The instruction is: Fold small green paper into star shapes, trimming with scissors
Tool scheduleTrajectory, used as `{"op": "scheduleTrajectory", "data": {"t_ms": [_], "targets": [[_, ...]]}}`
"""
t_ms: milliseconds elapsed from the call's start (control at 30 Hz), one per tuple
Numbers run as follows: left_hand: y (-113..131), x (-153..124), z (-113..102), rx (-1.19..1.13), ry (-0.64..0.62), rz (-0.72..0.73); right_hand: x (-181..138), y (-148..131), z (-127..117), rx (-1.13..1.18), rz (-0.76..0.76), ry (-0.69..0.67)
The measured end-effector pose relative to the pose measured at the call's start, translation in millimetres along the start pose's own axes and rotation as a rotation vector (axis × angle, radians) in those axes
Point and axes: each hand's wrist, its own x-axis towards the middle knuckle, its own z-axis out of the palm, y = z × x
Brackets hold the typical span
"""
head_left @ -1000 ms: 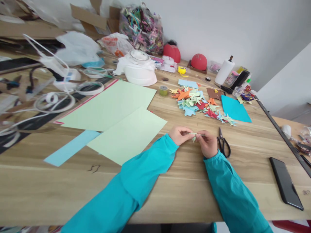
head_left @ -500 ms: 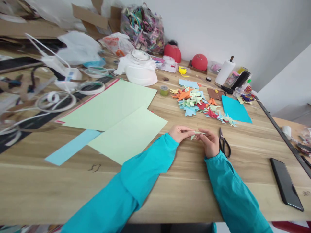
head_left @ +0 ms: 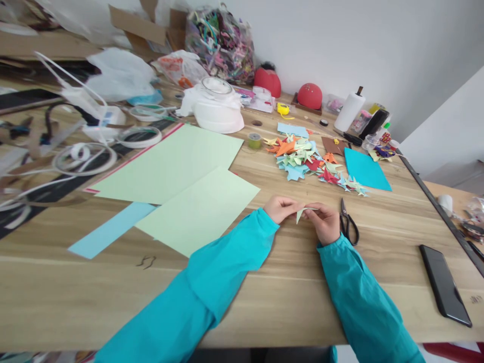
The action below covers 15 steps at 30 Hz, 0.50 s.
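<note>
Both of my hands meet over the wooden table (head_left: pixel 264 282), in teal sleeves. My left hand (head_left: pixel 280 208) and my right hand (head_left: pixel 325 223) each pinch one end of a small pale green folded paper piece (head_left: pixel 301 212), held just above the tabletop. A thin point of the paper hangs down between the hands. Black scissors (head_left: pixel 348 223) lie right beside my right hand.
A heap of small folded paper figures (head_left: pixel 308 162) in several colours lies beyond the hands, with a teal sheet (head_left: pixel 365 170) to its right. Large pale green sheets (head_left: pixel 177 171) and a light blue strip (head_left: pixel 111 229) lie left. A black phone (head_left: pixel 444 285) rests near the right edge. Clutter fills the back.
The folded paper was turned and reshaped between my fingers; its point now hangs down more clearly. Both hands stayed in nearly the same place.
</note>
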Motion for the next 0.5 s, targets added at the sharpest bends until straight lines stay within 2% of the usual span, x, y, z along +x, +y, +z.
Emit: {"op": "scheduleTrajectory", "data": {"t_ms": [267,500], "targets": [[-5.1,3.5,-4.5,0.151,0.049,0.051,1.4,5.3,-0.8,0.034,0.070,0.039],[-0.6,1.7,-4.1,0.228,0.085,0.057,1.8,4.7,-2.2,0.056,0.058,-0.008]]}}
